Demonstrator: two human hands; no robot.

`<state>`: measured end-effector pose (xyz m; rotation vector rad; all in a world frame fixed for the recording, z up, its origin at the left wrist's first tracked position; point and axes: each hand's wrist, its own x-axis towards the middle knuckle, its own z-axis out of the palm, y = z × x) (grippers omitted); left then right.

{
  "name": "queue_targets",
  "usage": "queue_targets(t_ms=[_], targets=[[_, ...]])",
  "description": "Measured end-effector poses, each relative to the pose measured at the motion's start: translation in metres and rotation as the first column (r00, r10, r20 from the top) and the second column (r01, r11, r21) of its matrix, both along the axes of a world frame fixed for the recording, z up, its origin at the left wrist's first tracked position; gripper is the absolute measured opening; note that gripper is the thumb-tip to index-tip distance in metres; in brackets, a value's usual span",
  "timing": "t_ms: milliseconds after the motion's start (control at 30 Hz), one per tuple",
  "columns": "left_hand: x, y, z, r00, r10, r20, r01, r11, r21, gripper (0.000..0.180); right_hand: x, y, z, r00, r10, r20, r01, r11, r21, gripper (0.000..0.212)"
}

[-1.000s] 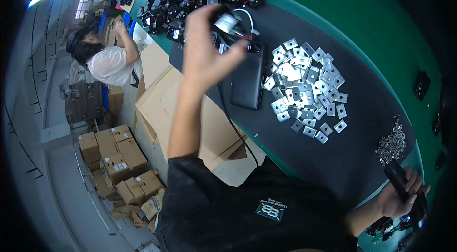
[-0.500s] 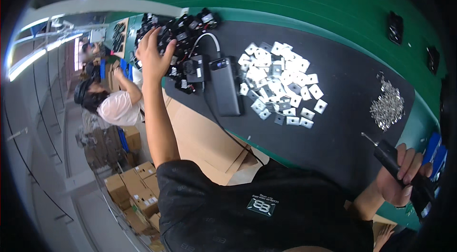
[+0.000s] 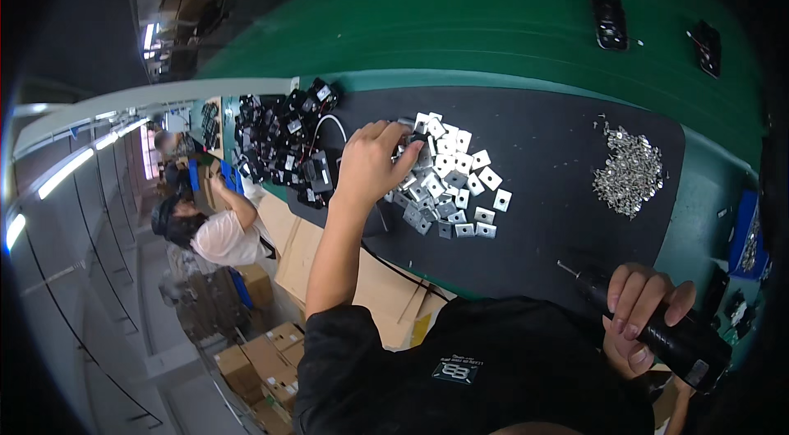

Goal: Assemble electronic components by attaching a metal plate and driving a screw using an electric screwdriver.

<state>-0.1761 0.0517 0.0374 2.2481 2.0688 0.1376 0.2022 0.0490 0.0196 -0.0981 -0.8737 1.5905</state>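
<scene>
Loosely heaped, overlapping, with no shared long axis: small square silver metal plates with round holes, on the flat dark grey mat. Right beside the upper left edge of the heap, the bare left hand, much the nearer of the two, with most plates off to its right and lower right. Bent at the fingers, with thumb brought close; perhaps pinching a dark thing, too hidden to tell. Well apart, toward the lower right, the bare right hand, wrapped around a black cylindrical screwdriver; slanting up and leftward along its long axis, with thin metal bit aimed roughly at the plates. Farther out, above the right hand, a mound of tiny silver screws; at far left, a jumble of black plastic housings.
</scene>
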Motion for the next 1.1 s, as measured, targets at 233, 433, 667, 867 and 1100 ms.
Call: queue_targets(t_ms=[233,433,667,867,1100], targets=[[0.008,0.008,0.011,0.978,0.112,0.176,-0.111,0.994,-0.017,0.012,0.002,0.009,-0.002,0.998,0.011,-0.070,-0.011,1.000,0.005,0.048],[0.042,0.054,0.015,0.927,0.115,0.357,-0.140,0.989,0.044,0.012,0.002,0.013,0.001,0.997,0.054,-0.046,-0.052,0.997,0.052,0.043],[0.132,0.162,0.002,0.877,-0.338,0.341,0.205,0.906,0.371,0.015,0.004,0.012,0.006,0.998,-0.004,-0.058,0.006,0.999,0.032,0.038],[0.164,0.207,-0.025,0.869,-0.389,0.307,0.280,0.897,0.343,0.013,0.011,0.014,0.015,0.999,0.031,-0.023,-0.032,0.999,-0.015,0.033],[0.166,0.219,-0.041,0.912,-0.321,0.255,0.255,0.932,0.259,0.012,0.015,0.014,0.013,0.999,-0.016,-0.035,0.015,0.999,-0.047,0.032]])
